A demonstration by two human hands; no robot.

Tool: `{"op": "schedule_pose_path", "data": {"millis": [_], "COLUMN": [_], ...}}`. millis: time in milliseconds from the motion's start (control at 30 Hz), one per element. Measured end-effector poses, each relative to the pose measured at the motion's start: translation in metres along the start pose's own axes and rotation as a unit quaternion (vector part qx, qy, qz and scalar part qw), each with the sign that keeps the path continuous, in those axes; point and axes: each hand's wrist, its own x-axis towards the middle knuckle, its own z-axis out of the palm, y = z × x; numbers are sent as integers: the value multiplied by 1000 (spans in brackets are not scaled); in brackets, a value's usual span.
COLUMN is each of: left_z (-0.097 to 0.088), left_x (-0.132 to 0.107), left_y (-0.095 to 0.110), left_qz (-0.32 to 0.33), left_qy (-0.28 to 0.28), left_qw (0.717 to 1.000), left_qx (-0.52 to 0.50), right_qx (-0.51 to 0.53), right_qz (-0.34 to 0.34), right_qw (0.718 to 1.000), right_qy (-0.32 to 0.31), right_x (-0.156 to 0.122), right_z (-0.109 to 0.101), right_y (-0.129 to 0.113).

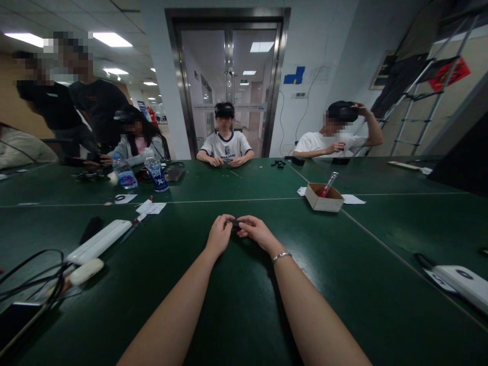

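Both of my hands meet over the dark green table (244,305), a little past its middle. My left hand (219,235) and my right hand (256,231) are curled with fingertips pinched together on a small black part (235,223) held between them. A thin bracelet circles my right wrist. The part is too small to make out its shape.
A small cardboard box (324,198) with a red pen stands at right. Paper slips, a red pen and two water bottles (156,173) lie to the left. A white power strip (99,241) with cables sits near left, a white device (463,279) near right. Several people sit across.
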Motion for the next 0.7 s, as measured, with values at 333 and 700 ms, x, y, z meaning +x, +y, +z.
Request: {"op": "schedule_pose_path", "data": {"millis": [333, 700], "left_z": [0, -2], "left_x": [0, -2], "left_y": [1, 5], "left_qz": [-14, -14], "left_qy": [-20, -22], "left_qw": [1000, 1000], "left_qx": [16, 15], "right_qx": [-2, -3], "right_qz": [1, 3], "right_qw": [1000, 1000], "right_qy": [2, 4], "right_x": [0, 0], "right_z": [0, 0], "right_y": [-1, 0]}}
